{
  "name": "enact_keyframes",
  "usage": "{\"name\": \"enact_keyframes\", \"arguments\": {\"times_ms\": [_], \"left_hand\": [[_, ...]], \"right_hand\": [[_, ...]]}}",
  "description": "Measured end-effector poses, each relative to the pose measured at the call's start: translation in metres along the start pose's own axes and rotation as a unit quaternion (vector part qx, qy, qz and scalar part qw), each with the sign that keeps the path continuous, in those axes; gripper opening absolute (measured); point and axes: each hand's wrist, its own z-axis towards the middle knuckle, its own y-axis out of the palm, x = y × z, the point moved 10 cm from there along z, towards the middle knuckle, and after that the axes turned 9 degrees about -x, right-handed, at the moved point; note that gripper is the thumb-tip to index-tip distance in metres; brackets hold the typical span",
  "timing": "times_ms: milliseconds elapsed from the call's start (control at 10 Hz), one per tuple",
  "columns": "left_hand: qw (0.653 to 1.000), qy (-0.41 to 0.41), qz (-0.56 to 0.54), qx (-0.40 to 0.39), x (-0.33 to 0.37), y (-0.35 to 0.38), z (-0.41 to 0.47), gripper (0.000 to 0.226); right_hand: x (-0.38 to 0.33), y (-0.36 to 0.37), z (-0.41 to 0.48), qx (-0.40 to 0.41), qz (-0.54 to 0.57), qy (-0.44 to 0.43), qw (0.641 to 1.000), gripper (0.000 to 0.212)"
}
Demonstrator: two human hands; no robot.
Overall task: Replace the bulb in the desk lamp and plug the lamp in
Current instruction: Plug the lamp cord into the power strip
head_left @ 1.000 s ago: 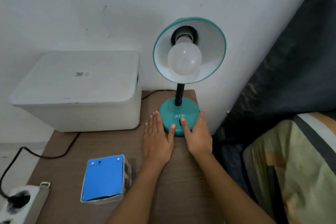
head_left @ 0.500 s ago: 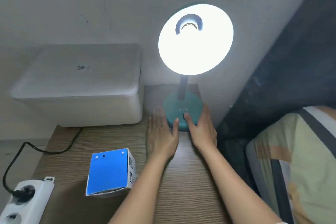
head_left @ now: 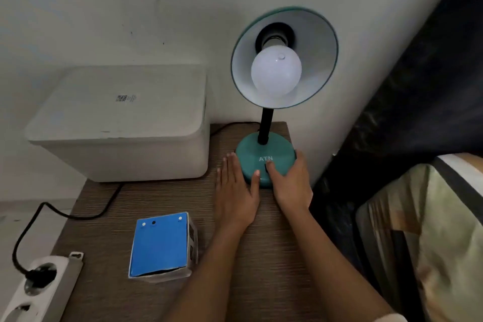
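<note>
A teal desk lamp stands at the back right of the wooden table, its round base (head_left: 271, 150) marked ATN. A white bulb (head_left: 276, 70) sits in the shade (head_left: 321, 60) and is dark. My left hand (head_left: 235, 191) lies flat on the table against the base's left side, thumb on its front rim. My right hand (head_left: 290, 180) rests against the base's right side, thumb on the switch at the front. The lamp's black cord (head_left: 65, 213) runs behind the bin to a plug (head_left: 39, 276) seated in a white power strip (head_left: 39, 290) at the lower left.
A white lidded storage bin (head_left: 122, 123) fills the back left of the table (head_left: 261, 256). A blue and white bulb box (head_left: 160, 246) lies near the front, left of my arms. A wall stands behind; dark fabric and a patterned pillow (head_left: 418, 230) are to the right.
The bulb was dark a second ago, shone brightly half a second ago, and is dark again now. Both hands have stayed at the lamp base.
</note>
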Motion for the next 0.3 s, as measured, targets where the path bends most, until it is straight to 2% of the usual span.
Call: {"name": "enact_keyframes", "arguments": {"times_ms": [200, 300], "left_hand": [[1.0, -0.01, -0.017, -0.007, 0.004, -0.005, -0.011, 0.087], [0.999, 0.0, 0.004, -0.035, 0.01, 0.003, -0.037, 0.08]], "right_hand": [[-0.002, 0.001, -0.02, -0.013, -0.062, -0.041, 0.997, 0.067], [0.002, 0.003, -0.049, -0.052, -0.125, -0.056, 0.989, 0.065]]}}
